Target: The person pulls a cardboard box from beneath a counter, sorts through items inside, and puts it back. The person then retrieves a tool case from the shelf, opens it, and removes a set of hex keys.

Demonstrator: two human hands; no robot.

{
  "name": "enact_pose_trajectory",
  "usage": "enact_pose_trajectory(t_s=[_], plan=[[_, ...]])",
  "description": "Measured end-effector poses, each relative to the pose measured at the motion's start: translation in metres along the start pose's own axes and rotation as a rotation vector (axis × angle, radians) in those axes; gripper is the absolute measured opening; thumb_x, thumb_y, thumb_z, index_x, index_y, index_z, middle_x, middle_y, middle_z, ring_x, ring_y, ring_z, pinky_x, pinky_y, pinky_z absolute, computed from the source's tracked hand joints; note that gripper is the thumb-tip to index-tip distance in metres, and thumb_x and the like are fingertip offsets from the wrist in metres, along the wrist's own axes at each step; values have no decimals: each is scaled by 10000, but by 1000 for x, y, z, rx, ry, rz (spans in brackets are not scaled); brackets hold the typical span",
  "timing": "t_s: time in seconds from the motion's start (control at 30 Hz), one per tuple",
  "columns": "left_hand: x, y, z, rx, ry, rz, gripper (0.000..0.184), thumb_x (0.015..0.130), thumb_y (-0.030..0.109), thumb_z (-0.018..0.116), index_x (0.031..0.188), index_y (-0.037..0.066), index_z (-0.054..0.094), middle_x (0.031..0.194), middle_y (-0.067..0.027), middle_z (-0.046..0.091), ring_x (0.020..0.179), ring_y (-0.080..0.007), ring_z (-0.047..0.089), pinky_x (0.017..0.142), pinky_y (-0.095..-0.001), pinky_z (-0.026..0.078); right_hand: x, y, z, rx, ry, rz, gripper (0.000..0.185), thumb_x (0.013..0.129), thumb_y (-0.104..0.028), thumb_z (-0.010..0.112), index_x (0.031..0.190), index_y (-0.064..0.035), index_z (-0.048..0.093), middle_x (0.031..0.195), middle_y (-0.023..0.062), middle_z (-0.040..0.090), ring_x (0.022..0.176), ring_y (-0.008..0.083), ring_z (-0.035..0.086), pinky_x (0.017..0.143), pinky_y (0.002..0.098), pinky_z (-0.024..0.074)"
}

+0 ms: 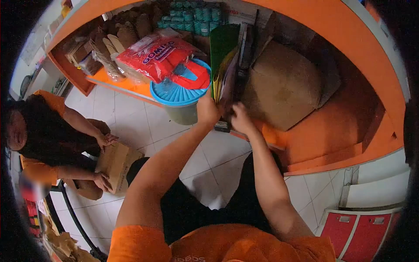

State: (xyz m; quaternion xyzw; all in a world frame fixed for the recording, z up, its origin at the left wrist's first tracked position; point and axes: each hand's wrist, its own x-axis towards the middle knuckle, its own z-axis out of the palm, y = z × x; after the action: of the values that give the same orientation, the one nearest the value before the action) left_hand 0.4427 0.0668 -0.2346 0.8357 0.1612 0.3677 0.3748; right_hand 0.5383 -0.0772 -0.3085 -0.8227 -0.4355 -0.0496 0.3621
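My left hand (208, 110) is closed around the lower edge of a green folder (223, 41) with yellow and other sheets beside it. Just to the right, my right hand (239, 118) is slightly blurred near the bottom of a dark upright object (245, 48); its fingers are curled, and what they hold, if anything, is unclear. The folder and papers stand upright at the edge of the orange shelf. A large brown cardboard box (283, 83) leans beside them on the right.
A red bag (152, 56) lies by a blue-lidded tub (181, 94) left of my hands. Teal cans (198, 19) stand behind. A co-worker (52, 135) at the left holds a cardboard box (115, 166). Red cabinet doors (340, 233) are at lower right.
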Motion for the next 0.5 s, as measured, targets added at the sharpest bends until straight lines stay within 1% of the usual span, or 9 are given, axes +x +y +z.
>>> enact_pose_trajectory(t_s=[0.03, 0.1, 0.17, 0.27, 0.3, 0.37, 0.47, 0.5], plan=[[2, 1, -3, -4, -18, -13, 556, 795, 119, 741, 1319, 93, 557, 1020, -291, 672, 924, -521, 633, 768, -560, 522, -11, -6, 4, -107, -79, 62, 416, 842, -92, 645, 1258, -73, 631, 1331, 150, 540, 1225, 389, 496, 1059, 457, 412], [2, 0, -5, 11, -38, -49, 524, 799, 102, 721, 1302, 98, 577, 1027, -291, 669, 929, -517, 633, 778, -565, 519, -25, -24, 5, -305, -153, 138, 446, 842, -218, 702, 1278, -150, 643, 1399, 127, 484, 1295, 409, 418, 1072, 541, 365], [2, 1, -2, 46, -35, -94, 510, 798, 97, 710, 1294, 114, 592, 1023, -284, 672, 926, -508, 636, 784, -567, 520, -29, -41, 0, -492, -141, 156, 490, 834, -352, 743, 1293, -209, 647, 1421, 106, 467, 1320, 396, 382, 1049, 594, 333], [-9, 10, -4, 68, 114, 55, 534, 794, 111, 717, 1312, 147, 593, 976, -275, 681, 898, -498, 644, 772, -561, 528, -42, -17, 13, -673, -101, 77, 513, 825, -495, 721, 1252, -213, 691, 1417, 114, 472, 1314, 359, 383, 1004, 598, 308], [-11, 16, -5, 70, 144, 54, 530, 806, 130, 718, 1321, 169, 598, 942, -262, 689, 884, -491, 652, 766, -556, 534, -48, -15, 8, -622, -160, 137, 444, 846, -448, 708, 1189, -166, 714, 1444, 119, 453, 1328, 358, 374, 1027, 606, 290], [-12, 17, -6, 26, 79, -17, 525, 816, 148, 718, 1327, 182, 597, 950, -258, 691, 889, -489, 655, 770, -556, 534, -47, -38, -21, -520, -268, 253, 342, 886, -353, 682, 1063, -71, 761, 1498, 129, 414, 1357, 357, 356, 1073, 622, 254], [-16, 17, -9, -19, 32, -84, 540, 827, 156, 713, 1350, 185, 579, 958, -260, 691, 895, -485, 658, 775, -554, 534, -62, -16, -6, -658, -113, 97, 272, 882, -316, 673, 991, -90, 778, 1362, 134, 536, 1299, 341, 425, 1017, 605, 295], [-17, 18, -10, -31, 24, -97, 549, 830, 156, 711, 1360, 183, 570, 960, -262, 691, 896, -484, 659, 776, -553, 535, -64, -14, -5, -633, -161, 125, 258, 878, -297, 671, 983, -86, 775, 1323, 141, 567, 1272, 340, 460, 1016, 598, 300]])
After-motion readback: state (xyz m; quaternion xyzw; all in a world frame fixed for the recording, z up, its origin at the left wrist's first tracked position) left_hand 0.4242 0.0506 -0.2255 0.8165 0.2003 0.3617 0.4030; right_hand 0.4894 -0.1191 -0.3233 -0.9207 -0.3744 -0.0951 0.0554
